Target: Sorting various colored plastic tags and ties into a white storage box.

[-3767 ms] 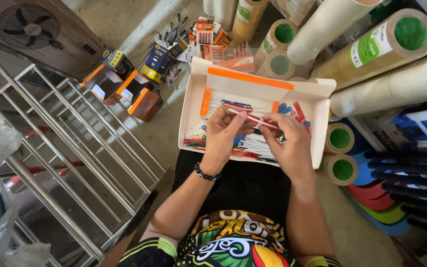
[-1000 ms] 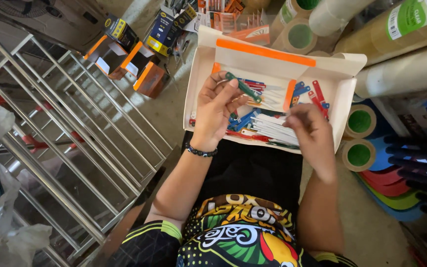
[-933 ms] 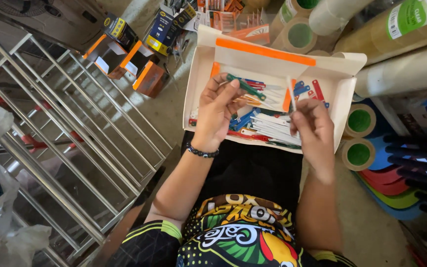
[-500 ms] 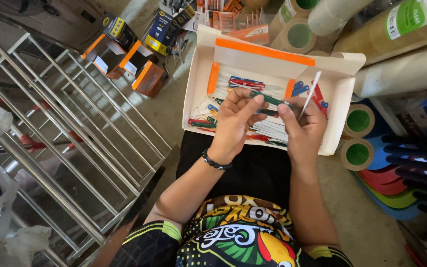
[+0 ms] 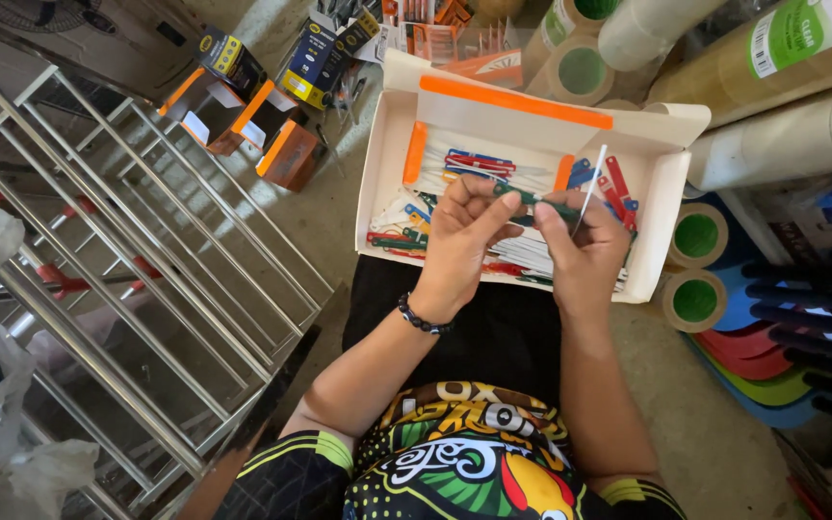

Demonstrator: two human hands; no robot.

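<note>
Green stick (image 5: pixel 532 200), thin and pen-like, is pinched between both hands just above the open box (image 5: pixel 676 207) on the lap. The left hand (image 5: pixel 459 246) is closed on its near end with thumb and forefinger; the right hand (image 5: pixel 585 246) is closed on the other end, and a slim white strip (image 5: pixel 589 188) is also held upright in those fingers. A dark bead bracelet (image 5: pixel 423 318) is worn on the left wrist.

Sorting or picking of single pieces out of the box seems to be the step in hand; a light, exact fingertip grip is judged to be needed for such narrow, smooth pieces.

Inside the white card box, edged with orange tape, red, blue and green sticks are seen lying on white strips. Beyond it, large tape rolls (image 5: pixel 695 236) with green cores and pale cardboard tubes are stacked. To the left, a shiny steel rack (image 5: pixel 146 279) and small orange-and-black cartons (image 5: pixel 243 106) lie on the concrete floor.
</note>
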